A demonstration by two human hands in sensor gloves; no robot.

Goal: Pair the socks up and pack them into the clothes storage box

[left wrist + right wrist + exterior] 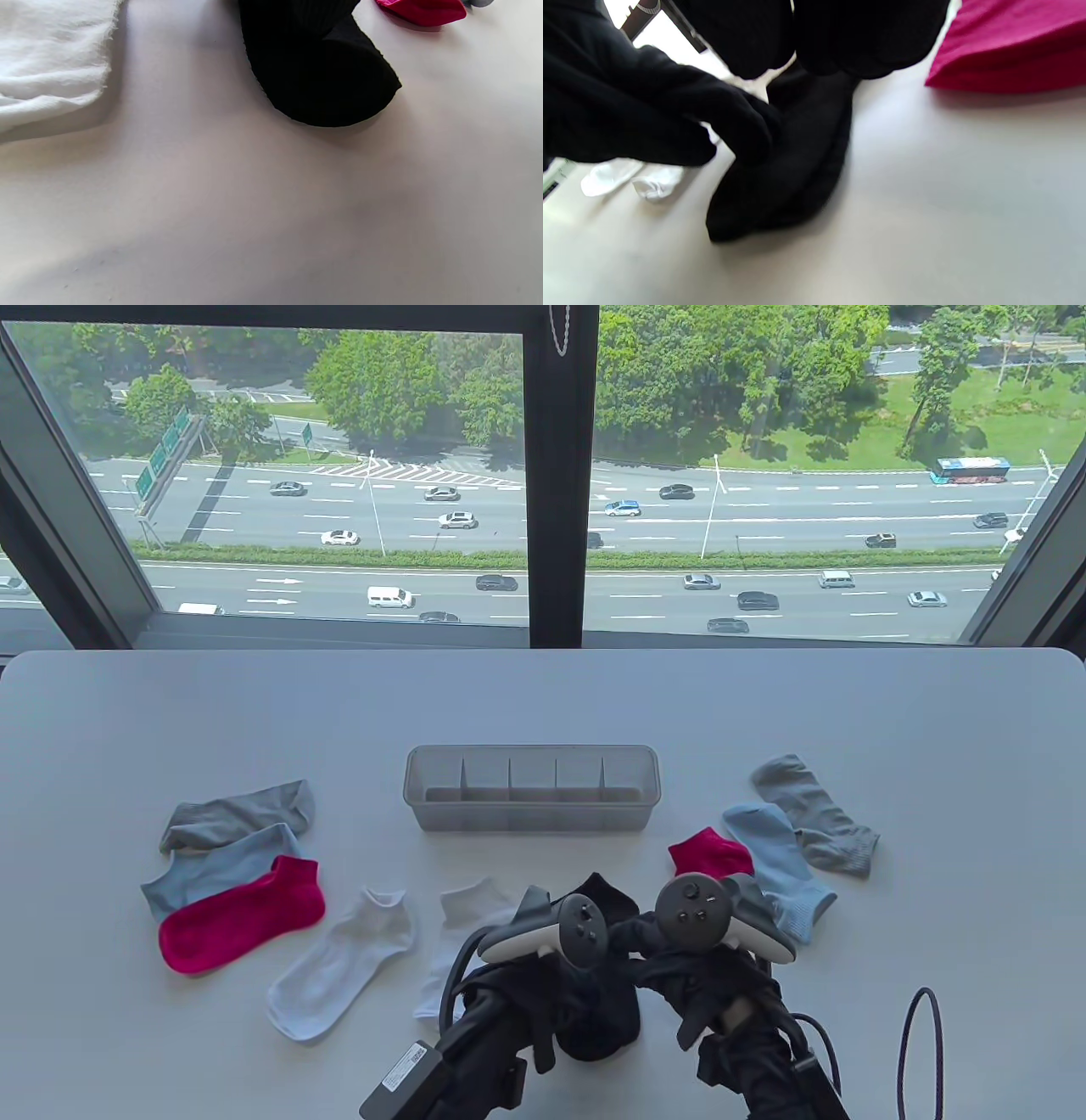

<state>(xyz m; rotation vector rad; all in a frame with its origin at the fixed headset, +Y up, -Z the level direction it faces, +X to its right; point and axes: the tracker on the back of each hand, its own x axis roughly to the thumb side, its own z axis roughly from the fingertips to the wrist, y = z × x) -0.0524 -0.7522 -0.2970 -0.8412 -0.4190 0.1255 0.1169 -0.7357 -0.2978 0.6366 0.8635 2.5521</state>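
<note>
- Step in hand, as I read it: pairing the black socks (pixel 607 899) at 6 o'clock on the table (pixel 933 712), near edge, under both hands
- Right hand (pixel 721 950): right wrist view shows gloved fingers (pixel 742 123) curled and pinching the black fabric, so it grips the sock
- Left hand (pixel 543 959): fingers hidden under the tracker in the table view, absent from the left wrist view; cannot tell their state
- To do it well: line up toes and cuffs before folding, keep clear of the white sock (pixel 462 908) at 9 o'clock of the hands and the pink sock (pixel 711 853) at 1 o'clock
- Storage box (pixel 533 787) sits at 12 o'clock of the hands, all compartments look empty
- Table view alone shows the box and the spread of grey, blue, pink and white socks
- Left wrist view alone shows the black toe (pixel 322 72) lying flat on the table
</note>
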